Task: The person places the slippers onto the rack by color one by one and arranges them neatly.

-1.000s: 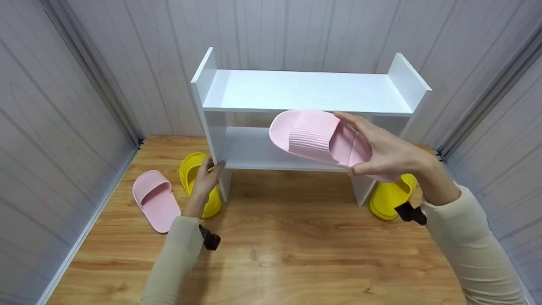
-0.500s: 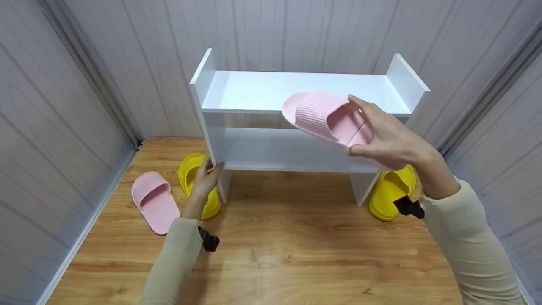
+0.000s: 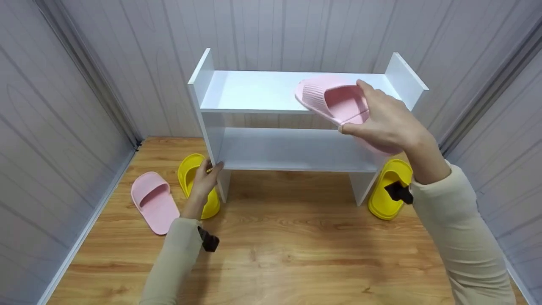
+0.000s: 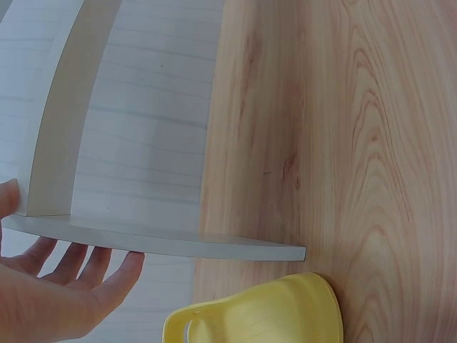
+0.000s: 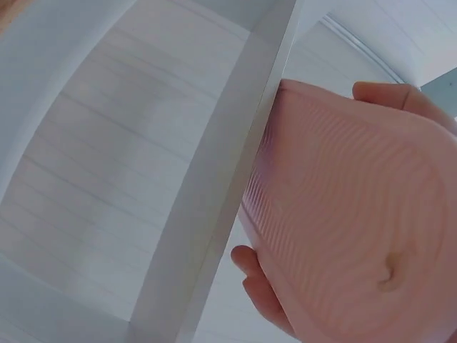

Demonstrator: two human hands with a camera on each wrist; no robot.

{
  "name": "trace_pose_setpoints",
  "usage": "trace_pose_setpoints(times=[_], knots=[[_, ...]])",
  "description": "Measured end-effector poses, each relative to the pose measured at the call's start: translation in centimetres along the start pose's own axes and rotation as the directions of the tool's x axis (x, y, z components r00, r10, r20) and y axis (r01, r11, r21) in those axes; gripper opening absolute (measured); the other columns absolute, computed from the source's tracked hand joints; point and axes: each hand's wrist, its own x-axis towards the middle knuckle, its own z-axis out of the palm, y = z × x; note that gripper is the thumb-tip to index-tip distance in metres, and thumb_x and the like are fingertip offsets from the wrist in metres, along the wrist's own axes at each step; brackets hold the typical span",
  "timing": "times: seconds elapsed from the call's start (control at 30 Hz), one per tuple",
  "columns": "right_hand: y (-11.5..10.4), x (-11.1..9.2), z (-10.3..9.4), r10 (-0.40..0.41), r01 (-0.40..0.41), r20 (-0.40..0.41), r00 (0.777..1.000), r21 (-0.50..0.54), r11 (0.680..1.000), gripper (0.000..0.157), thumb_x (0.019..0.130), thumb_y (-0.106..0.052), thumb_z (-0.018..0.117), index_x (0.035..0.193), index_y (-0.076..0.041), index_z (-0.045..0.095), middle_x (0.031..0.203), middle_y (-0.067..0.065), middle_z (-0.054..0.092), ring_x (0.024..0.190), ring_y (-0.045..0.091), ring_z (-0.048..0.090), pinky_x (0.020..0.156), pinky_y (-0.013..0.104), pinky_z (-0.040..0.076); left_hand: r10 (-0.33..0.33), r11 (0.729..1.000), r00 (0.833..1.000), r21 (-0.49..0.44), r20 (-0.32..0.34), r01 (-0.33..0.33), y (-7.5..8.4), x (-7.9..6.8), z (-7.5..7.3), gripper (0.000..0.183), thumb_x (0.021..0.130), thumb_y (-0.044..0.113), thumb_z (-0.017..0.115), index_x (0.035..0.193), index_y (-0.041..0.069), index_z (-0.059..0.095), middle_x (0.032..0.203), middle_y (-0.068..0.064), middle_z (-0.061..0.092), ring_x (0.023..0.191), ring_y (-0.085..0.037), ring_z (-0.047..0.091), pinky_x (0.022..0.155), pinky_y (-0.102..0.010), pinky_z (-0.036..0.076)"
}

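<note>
White rack [image 3: 254, 91]: left panel [image 3: 216, 131] pinched by left hand [image 3: 205, 180]. Right hand [image 3: 387, 118] grasping pink slipper [image 3: 341, 106] by edges, toe end over rack's top board, heel jutting frontward. Judged hazard: early release, slipper tipping off rack; cause, overhang.

Wood-grain floor [image 3: 271, 262], warm brown, darker streaks. Pink slipper [image 3: 159, 212] on it at left, sole down, strap end angled toward the back wall [image 3: 258, 29]. Yellow slipper [image 3: 211, 206] just beside it, partly hidden in the head view; its rounded end shows at the bottom edge of the left wrist view. Second yellow slipper [image 3: 382, 202] well apart, far over to the right, also partly covered. Walls pale grey, panelled, faint wood-like lines. Left wall [image 3: 51, 127] meets the floor along a whitish strip [image 3: 88, 225].
</note>
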Motion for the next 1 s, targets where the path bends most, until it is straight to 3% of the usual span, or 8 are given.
trace_pose_setpoints(times=[0.27, 0.53, 0.8, 1.0], knots=[[0.2, 2.0, 0.0, 0.136, -0.136, -0.008, 0.991, -0.054, 0.989, 0.095, 0.074, -0.052, 0.056, 0.141, -0.004, 0.007, 0.126, 0.025, 0.037, 0.103, 0.038, 0.039, 0.083, 0.053, 0.032, -0.007, 1.0, 1.0, -0.002, 0.005, 0.007, -0.1, 0.1, 0.1, 0.051, 0.09, 0.023, 0.05, 0.132, 0.0, 0.032, 0.129, -0.022, 0.036, 0.116, -0.033, 0.035, 0.091, -0.049, 0.032], [0.3, 3.6, 0.4, 0.21, -0.215, -0.058, 0.976, -0.105, 0.971, 0.088, 0.071, -0.059, 0.055, 0.132, -0.004, 0.024, 0.108, 0.024, 0.048, 0.091, 0.038, 0.046, 0.076, 0.049, 0.037, -0.022, 1.0, 1.0, 0.008, 0.02, 0.022, -0.1, 0.2, 0.0, 0.052, 0.091, 0.023, 0.048, 0.134, 0.002, 0.029, 0.131, -0.02, 0.035, 0.118, -0.031, 0.034, 0.091, -0.05, 0.031], [0.0, 5.2, 1.0, 0.268, -0.29, -0.138, 0.953, -0.172, 0.942, 0.101, 0.063, -0.07, 0.054, 0.133, -0.002, 0.026, 0.106, 0.029, 0.049, 0.094, 0.042, 0.047, 0.077, 0.051, 0.038, -0.007, 0.999, 1.0, -0.039, 0.029, 0.008, -0.2, 0.2, 0.0, 0.052, 0.091, 0.019, 0.048, 0.135, 0.0, 0.027, 0.128, -0.022, 0.034, 0.117, -0.033, 0.034, 0.092, -0.05, 0.029], [-0.6, 6.3, 1.3, 0.311, -0.334, -0.135, 0.941, -0.208, 0.919, 0.104, 0.064, -0.073, 0.05, 0.132, 0.002, 0.026, 0.108, 0.029, 0.048, 0.095, 0.041, 0.046, 0.079, 0.051, 0.038, -0.022, 1.0, 1.0, -0.019, 0.02, 0.022, 0.0, 0.3, 0.0, 0.052, 0.092, 0.021, 0.048, 0.135, 0.001, 0.027, 0.131, -0.021, 0.033, 0.118, -0.033, 0.033, 0.092, -0.049, 0.03]])
